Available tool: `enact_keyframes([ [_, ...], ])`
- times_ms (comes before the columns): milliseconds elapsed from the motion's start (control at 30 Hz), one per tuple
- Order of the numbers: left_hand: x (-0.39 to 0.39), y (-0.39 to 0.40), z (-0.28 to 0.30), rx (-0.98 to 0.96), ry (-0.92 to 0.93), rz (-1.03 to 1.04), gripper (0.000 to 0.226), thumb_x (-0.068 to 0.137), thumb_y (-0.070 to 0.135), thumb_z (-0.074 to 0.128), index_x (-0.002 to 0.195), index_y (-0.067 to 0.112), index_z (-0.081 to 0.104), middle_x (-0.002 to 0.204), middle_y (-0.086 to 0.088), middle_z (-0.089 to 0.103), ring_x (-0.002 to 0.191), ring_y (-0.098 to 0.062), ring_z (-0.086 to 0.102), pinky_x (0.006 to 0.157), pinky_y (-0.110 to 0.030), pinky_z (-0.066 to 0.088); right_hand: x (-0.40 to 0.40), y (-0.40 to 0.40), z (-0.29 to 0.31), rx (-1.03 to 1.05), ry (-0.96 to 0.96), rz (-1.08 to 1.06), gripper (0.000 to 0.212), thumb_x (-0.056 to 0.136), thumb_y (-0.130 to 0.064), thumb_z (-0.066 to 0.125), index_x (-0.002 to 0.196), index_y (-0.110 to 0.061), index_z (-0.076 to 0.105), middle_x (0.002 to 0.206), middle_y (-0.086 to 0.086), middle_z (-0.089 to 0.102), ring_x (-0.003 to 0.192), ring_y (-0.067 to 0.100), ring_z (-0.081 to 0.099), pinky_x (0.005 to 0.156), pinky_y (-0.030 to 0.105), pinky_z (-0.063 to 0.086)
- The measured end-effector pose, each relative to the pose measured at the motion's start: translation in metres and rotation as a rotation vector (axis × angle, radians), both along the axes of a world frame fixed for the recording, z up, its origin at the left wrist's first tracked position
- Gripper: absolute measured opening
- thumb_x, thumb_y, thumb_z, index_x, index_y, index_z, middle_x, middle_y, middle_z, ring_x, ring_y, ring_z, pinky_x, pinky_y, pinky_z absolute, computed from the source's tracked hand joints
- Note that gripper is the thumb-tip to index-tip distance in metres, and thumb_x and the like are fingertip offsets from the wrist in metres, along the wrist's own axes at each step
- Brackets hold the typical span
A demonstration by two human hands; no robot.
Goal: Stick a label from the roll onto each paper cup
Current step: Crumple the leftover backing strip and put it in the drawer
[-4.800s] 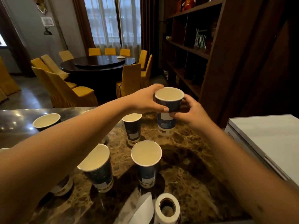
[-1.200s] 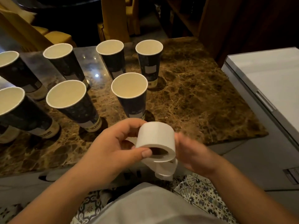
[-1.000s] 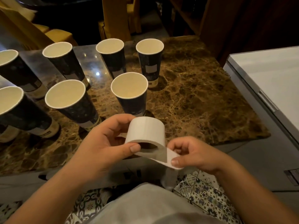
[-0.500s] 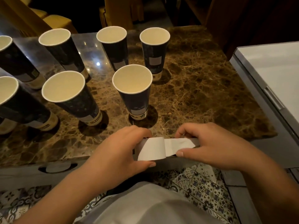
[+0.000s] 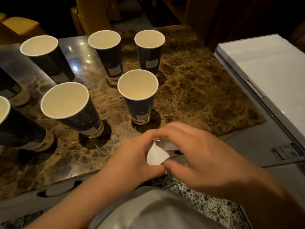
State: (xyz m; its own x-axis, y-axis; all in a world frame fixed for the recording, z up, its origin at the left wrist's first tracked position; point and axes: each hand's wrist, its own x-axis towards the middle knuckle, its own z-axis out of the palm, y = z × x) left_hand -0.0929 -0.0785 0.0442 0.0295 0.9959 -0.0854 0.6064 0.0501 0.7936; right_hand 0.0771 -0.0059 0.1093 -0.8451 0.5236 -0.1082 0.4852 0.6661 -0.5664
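1. Dark paper cups [image 5: 71,109] stand upright on the marble tabletop [image 5: 189,90], the nearest cup [image 5: 138,98] just beyond the hands.
2. The left hand [image 5: 132,161] curls around the label roll [image 5: 156,154], fingers pinching it at the table's near edge.
3. The right hand [image 5: 194,156] cups over the roll's other side, fingertips pinching its white strip.
4. A white appliance [image 5: 264,66] sits at the right.

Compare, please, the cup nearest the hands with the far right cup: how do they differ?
The nearest cup stands closer and looks larger than the far right cup. Its pale label sits near the base; the far right cup's sits mid-wall. Both are dark, upright and empty.
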Motion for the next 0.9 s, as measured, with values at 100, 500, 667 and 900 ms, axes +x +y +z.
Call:
enact_keyframes([
  [100,-0.005,0.001,-0.001,-0.035,-0.172,-0.029,0.058,0.071,0.032,0.083,0.118,0.044,0.053,0.108,0.023,0.066,0.099,-0.002,0.063,0.082,-0.03,0.054,-0.009,-0.014,0.002,-0.016,-0.018,-0.038,0.049,0.086,-0.036,0.059,0.129,-0.042,0.035,0.124,-0.019,0.043,0.109,0.003,0.05,0.088,0.03,0.05],
  [500,-0.017,-0.003,-0.005,-0.377,-0.658,-0.2,0.06,0.077,-0.016,0.067,0.125,0.02,0.057,0.087,-0.018,0.067,0.079,-0.013,0.063,0.069,-0.025,0.049,-0.016,-0.077,-0.013,-0.166,-0.115,-0.358,0.075,0.088,-0.043,0.059,0.139,-0.052,0.006,0.151,-0.037,-0.008,0.142,-0.003,0.015,0.11,0.021,0.026],
  [667,-0.002,-0.01,-0.014,-0.414,-0.872,0.001,0.06,0.083,-0.018,0.056,0.131,0.018,0.053,0.091,-0.011,0.074,0.081,-0.015,0.069,0.07,-0.025,0.054,-0.02,-0.104,-0.032,-0.174,0.066,-0.504,0.084,0.086,-0.044,0.065,0.141,-0.056,0.002,0.15,-0.038,-0.025,0.138,-0.021,-0.004,0.102,0.004,0.02],
  [900,0.028,-0.022,-0.019,-0.446,-1.066,0.11,0.08,0.069,0.002,0.071,0.14,0.025,0.042,0.121,-0.006,0.069,0.111,-0.018,0.067,0.086,-0.026,0.056,0.0,-0.104,-0.071,-0.612,0.97,-0.668,0.075,0.077,-0.026,0.063,0.143,-0.033,0.028,0.156,-0.021,0.025,0.139,-0.006,0.031,0.104,0.017,0.039],
])
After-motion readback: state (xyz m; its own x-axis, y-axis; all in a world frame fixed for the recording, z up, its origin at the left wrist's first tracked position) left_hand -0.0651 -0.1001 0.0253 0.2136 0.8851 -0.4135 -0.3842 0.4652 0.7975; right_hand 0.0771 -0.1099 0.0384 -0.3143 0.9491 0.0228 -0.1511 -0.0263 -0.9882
